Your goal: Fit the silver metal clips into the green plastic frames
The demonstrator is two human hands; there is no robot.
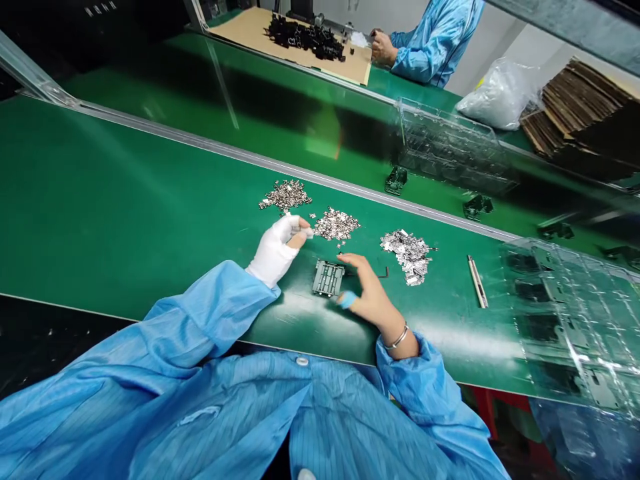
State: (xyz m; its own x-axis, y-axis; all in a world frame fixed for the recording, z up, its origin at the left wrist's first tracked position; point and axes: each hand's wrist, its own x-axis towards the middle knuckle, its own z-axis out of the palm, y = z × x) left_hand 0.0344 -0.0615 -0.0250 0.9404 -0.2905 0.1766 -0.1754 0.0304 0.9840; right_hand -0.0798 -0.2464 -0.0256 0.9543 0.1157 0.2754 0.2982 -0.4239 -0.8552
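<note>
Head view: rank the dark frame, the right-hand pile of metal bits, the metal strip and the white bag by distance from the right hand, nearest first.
1. Dark frame, just left of the right hand.
2. Pile of metal bits, slightly beyond, to the right.
3. Metal strip, farther right.
4. White bag, far back right.

Green belt (100,220) carries one heap of small metal pieces (285,195) at left, another heap (409,253) at right, and a metal strip (477,281) beside stacked clear trays (575,313). Beyond, a co-worker's sleeve (435,40) adjoins black parts (305,37) on cardboard (250,30).
</note>
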